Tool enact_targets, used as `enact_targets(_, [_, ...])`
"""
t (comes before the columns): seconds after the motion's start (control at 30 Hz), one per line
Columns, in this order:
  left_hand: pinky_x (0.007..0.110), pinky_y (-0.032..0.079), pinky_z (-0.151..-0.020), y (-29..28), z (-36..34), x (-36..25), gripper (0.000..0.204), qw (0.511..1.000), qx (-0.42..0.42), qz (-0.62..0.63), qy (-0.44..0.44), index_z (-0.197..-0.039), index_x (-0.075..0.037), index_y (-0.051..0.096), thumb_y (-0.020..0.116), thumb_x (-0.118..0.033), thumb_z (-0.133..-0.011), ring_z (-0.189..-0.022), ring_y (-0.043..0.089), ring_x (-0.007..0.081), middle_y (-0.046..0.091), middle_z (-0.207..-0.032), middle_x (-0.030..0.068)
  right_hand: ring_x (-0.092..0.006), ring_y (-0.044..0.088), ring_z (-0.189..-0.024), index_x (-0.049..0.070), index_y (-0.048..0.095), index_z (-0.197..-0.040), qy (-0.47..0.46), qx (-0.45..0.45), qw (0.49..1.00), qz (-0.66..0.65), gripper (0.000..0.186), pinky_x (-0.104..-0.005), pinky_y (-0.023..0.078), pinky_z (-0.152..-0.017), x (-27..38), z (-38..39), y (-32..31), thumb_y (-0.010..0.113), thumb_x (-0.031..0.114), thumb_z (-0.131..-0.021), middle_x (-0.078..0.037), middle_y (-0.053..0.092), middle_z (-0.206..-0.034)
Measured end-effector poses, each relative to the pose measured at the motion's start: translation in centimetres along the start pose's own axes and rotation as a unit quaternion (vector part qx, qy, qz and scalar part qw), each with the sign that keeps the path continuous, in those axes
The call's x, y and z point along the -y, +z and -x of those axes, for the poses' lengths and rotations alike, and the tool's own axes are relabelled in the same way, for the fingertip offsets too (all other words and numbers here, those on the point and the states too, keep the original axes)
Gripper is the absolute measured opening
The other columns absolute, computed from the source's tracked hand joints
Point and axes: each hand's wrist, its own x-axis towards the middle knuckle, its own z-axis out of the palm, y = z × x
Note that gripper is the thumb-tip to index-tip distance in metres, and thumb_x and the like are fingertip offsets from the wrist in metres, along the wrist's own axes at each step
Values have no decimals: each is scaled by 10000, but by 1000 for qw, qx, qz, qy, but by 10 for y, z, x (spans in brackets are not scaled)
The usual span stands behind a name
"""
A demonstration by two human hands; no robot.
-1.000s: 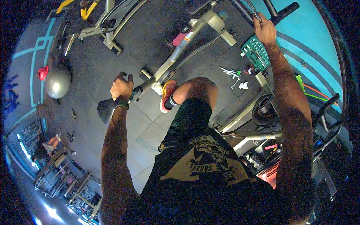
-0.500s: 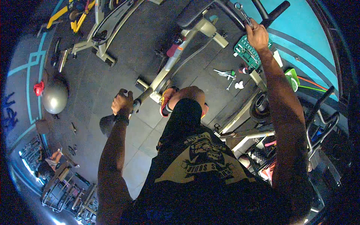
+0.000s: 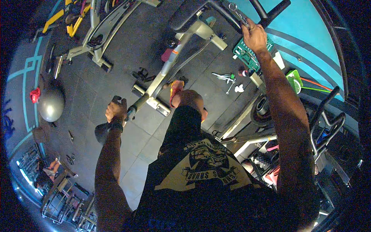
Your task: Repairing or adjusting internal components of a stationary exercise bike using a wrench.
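My right hand is closed around a silver combination wrench, its ring end pointing up and away. That hand rests against the black handlebar of a beige exercise bike frame. At the lower left, my left hand curls over the front of a black padded saddle; its fingertips are partly in shadow. Just beyond my right wrist lies a green tool case with sockets in it. Several loose wrenches lie on the floor beside it.
A grey exercise ball and a red item are at the left wall. A green dustpan lies to the right, near a weight plate. Another machine stands at upper left. A person is at lower left.
The whole scene has shifted slightly left as my view moved. One of my feet, in a red and yellow shoe, has moved forward beside the bike frame. Both hands keep their holds.
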Motion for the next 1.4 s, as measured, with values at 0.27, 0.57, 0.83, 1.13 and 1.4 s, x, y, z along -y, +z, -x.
enact_targets(0.27, [467,540,-849,2,2,1,376,1000,-17,-8,-4,-1145,-193,657,582,-454,-885,-993,677,383,714,-1052,156,-411,637,-915,82,616,-1215,-1,9,1000,5,425,-495,496,-860,1,-1,-1,567,376,-913,-198,697,-905])
enact_targets(0.57, [470,537,-844,2,0,4,364,1000,-5,11,18,-1134,-177,662,601,-434,-883,-987,679,379,714,-1043,167,-411,638,-967,80,633,-1211,4,9,1000,2,446,-491,489,-906,-3,-1,0,575,399,-905,-185,710,-926])
enact_targets(0.83, [458,530,-870,-2,4,1,364,999,16,19,27,-1158,-181,648,599,-413,-882,-1007,675,366,716,-1042,166,-429,638,-946,86,651,-1165,29,18,999,-17,416,-506,494,-884,-2,-1,1,576,396,-899,-202,702,-943])
enact_targets(1.13, [460,524,-890,-4,5,6,330,996,53,5,69,-1114,-154,655,583,-396,-902,-1028,663,365,706,-1043,182,-433,640,-902,27,608,-1232,8,-38,999,-13,454,-479,485,-851,-1,-1,1,541,365,-936,-226,675,-845])
enact_targets(1.4, [458,533,-865,-9,9,-2,334,997,38,-8,61,-1079,-151,679,586,-407,-886,-996,679,363,710,-1026,181,-425,611,-1033,47,614,-1239,51,23,998,-19,465,-484,467,-945,-1,1,5,573,378,-915,-217,688,-1051])
